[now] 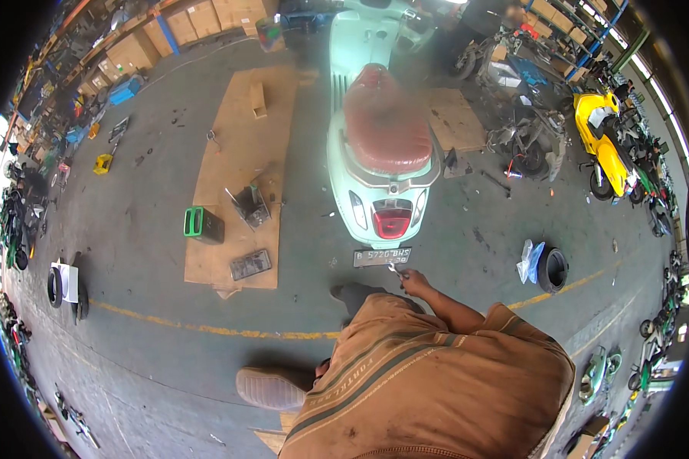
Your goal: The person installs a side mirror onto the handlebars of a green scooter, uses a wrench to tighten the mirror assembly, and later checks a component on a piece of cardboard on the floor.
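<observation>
My right hand point(415, 284) is closed around a small metal spanner point(394, 269). The tool's bright end points at the lower edge of the number plate point(383, 257), close to it; I cannot tell whether they touch. The plate hangs at the tail of a mint-green scooter point(343, 164) with a reddish-brown seat point(386, 122) and a red tail light point(392, 222). Only a sliver of my left hand point(321, 369) shows beside my brown shirt, low by my shoe point(272, 389); its fingers are hidden.
Flattened cardboard point(237, 161) lies left of the scooter, bearing a green-and-black container point(204, 225), a dark open box point(251, 206) and a flat dark part point(250, 265). A tyre point(553, 269) lies at right. Farther right stands a yellow scooter point(601, 141); partly dismantled machines crowd the back right.
</observation>
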A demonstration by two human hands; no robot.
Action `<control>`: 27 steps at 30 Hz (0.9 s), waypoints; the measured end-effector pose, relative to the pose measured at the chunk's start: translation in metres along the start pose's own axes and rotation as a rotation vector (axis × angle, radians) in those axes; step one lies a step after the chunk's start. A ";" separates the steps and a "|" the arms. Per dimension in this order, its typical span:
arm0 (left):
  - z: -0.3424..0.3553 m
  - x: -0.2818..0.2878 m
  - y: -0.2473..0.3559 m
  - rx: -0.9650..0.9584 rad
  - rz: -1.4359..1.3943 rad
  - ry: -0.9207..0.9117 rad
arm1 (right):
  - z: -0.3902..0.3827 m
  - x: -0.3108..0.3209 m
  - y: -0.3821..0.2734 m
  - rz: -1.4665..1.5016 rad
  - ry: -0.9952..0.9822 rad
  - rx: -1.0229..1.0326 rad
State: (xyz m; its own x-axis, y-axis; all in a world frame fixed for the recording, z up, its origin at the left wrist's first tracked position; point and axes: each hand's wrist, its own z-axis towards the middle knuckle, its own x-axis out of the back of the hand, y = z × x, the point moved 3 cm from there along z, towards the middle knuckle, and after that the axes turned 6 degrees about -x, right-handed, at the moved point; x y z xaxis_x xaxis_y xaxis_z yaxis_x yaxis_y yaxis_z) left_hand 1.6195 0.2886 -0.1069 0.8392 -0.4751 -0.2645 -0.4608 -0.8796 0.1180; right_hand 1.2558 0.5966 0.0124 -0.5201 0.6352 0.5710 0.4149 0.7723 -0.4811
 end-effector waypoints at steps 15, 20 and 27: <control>0.034 0.029 0.315 -0.133 0.082 0.448 | 0.198 0.194 -0.331 0.193 0.869 0.134; 0.053 -0.050 0.468 -0.381 0.186 0.471 | 0.256 0.275 -0.384 0.002 0.845 -0.262; 0.105 -0.244 0.613 -0.467 0.935 0.063 | 0.304 0.275 -0.358 -0.017 0.734 -0.488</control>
State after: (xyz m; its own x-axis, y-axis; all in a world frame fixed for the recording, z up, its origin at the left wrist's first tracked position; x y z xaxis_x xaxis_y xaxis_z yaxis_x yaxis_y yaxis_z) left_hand 1.1014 -0.1323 -0.0705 0.2257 -0.9590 0.1716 -0.7879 -0.0761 0.6111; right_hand 0.7374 0.4908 0.1387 0.0125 0.3418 0.9397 0.7715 0.5945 -0.2265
